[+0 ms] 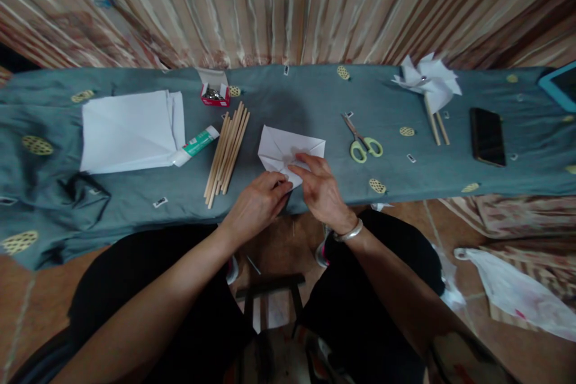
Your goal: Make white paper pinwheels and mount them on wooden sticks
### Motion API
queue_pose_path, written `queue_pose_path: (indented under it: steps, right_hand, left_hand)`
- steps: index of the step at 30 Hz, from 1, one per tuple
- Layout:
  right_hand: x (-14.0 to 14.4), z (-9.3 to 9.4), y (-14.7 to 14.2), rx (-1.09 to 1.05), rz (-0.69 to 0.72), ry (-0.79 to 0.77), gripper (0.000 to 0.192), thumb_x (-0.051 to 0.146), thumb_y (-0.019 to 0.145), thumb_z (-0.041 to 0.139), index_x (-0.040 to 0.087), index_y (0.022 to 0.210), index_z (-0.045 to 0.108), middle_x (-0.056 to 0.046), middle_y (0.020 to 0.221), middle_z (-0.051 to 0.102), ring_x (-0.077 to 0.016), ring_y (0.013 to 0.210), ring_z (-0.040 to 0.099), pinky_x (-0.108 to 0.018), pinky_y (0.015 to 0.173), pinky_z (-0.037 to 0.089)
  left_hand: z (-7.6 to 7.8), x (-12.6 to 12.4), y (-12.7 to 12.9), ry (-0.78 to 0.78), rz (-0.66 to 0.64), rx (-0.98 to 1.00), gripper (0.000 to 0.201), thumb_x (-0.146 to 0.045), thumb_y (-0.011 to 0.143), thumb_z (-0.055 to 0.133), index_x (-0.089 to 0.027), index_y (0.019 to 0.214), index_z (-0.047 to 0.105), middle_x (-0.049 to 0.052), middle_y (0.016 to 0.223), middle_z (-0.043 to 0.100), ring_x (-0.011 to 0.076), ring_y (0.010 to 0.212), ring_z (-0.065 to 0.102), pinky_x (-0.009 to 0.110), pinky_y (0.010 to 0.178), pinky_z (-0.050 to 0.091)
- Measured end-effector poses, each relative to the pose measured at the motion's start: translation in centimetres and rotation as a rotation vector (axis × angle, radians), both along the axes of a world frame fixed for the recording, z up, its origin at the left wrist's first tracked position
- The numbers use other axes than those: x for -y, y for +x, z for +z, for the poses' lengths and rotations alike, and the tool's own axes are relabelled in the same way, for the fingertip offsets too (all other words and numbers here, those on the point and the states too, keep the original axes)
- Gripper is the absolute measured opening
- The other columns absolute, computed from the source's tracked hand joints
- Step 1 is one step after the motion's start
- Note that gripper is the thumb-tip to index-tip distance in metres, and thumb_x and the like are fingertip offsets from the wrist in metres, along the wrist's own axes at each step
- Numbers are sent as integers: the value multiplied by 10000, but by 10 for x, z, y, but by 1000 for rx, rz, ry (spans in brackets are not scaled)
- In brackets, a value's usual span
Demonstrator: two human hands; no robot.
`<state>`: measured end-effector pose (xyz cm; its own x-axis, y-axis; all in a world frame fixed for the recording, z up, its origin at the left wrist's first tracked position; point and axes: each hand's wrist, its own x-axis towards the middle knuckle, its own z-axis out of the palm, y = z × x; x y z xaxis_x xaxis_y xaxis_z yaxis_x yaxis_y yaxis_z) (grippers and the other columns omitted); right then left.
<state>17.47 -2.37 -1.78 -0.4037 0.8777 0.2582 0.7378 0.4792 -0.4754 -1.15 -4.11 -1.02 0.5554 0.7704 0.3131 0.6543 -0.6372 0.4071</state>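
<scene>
A folded sheet of white paper (294, 143) with diagonal creases lies near the table's front edge. My left hand (265, 195) is closed on its near edge, thumb and fingers pinching a folded part. From the right, my right hand (321, 186) touches the paper with outstretched fingers slightly apart; its thumb is hard to see. Left of the paper lies a bundle of several thin wooden sticks (228, 150). Scissors with light green handles (360, 141) rest to the right, blades pointing away from me.
At left are a stack of white paper (126, 132), a green-and-white glue tube (195, 145) and a red box of small metal pieces (215, 95). A white paper pinwheel (427, 81) on sticks, a black phone (488, 137) and a blue-edged device (560, 87) lie at right. A curtain (288, 6) hangs behind.
</scene>
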Motion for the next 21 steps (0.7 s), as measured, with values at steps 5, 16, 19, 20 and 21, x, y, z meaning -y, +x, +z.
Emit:
queue_pose_path:
  steps: [5, 16, 19, 20, 21]
  right_hand:
    - [-33, -4, 17, -123, -111, 43, 476, 134, 913, 348, 185, 1340, 553, -106, 1376, 592, -252, 1312, 500, -498, 1106, 410]
    - [-61, 2, 33, -33, -177, 95, 389, 256, 940, 438, 121, 1240, 644, -143, 1169, 718, -292, 1062, 658, -496, 975, 502]
    - [-59, 4, 41, -34, -198, 87, 364, 268, 930, 457, 131, 1179, 685, -131, 1107, 742, -284, 1017, 681, -475, 956, 516]
    - [-58, 5, 43, -28, -206, 78, 357, 270, 927, 465, 130, 1162, 694, -131, 1095, 747, -284, 1011, 687, -469, 955, 516]
    - [-56, 6, 45, -22, -212, 67, 348, 272, 924, 473, 133, 1145, 704, -128, 1083, 751, -284, 1006, 692, -461, 954, 517]
  left_hand:
    - [0, 0, 0, 30, -8, -26, 194, -146, 926, 517, -113, 1074, 639, 123, 1043, 643, 230, 977, 618, 378, 853, 564]
    - [5, -8, -10, 75, -17, 15, 226, -118, 916, 527, -146, 1105, 648, 113, 1104, 655, 218, 1018, 633, 389, 891, 564]
    - [6, -13, -16, 115, -13, 12, 227, -112, 917, 517, -142, 1086, 667, 118, 1099, 665, 221, 992, 634, 390, 858, 571]
    - [6, -15, -18, 120, -6, 5, 229, -110, 915, 516, -140, 1078, 674, 120, 1098, 669, 224, 987, 633, 393, 849, 572]
    - [5, -17, -20, 120, 5, -5, 234, -107, 912, 515, -141, 1072, 682, 121, 1097, 672, 229, 987, 631, 401, 846, 572]
